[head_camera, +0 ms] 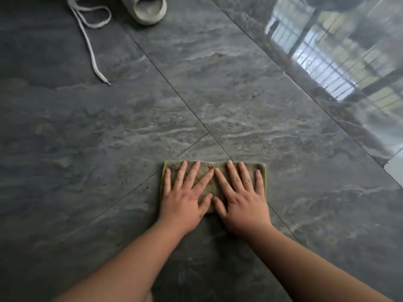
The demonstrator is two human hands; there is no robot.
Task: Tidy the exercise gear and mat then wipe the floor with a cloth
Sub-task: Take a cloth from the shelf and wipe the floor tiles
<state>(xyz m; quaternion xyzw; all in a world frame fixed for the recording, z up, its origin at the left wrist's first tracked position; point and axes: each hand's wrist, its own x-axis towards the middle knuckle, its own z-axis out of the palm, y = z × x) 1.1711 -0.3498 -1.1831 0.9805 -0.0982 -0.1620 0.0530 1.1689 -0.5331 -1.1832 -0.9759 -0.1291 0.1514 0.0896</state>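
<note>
Down on the dark marbled floor (218, 88), the person has both hands spread flat on a folded cloth (212, 182), a drab greenish-brown towel with a yellow-green edge showing at its left and right ends. The left hand (185, 197) covers the left half and the right hand (239, 201) the right half, side by side, with the two forefingers nearly meeting at the middle of the cloth.

Neither hand is grasping anything: the fingers lie straight and fanned out, pressing down on the pile, not curled round it. The fingertips (185, 163) reach almost to the far edge of the cloth, and a thin strip of towel shows beyond them. The thumbs point inward and come close together near the cloth's near edge, while the heels of both palms sit at or past that edge, over the tile.

The cloth lies just this side of where the tile joints cross. Well away, at the far left, lies a pale slipper (148, 9) with a loose white shoelace (89, 42) trailing beside it. The far right of the floor reflects a barred window.
</note>
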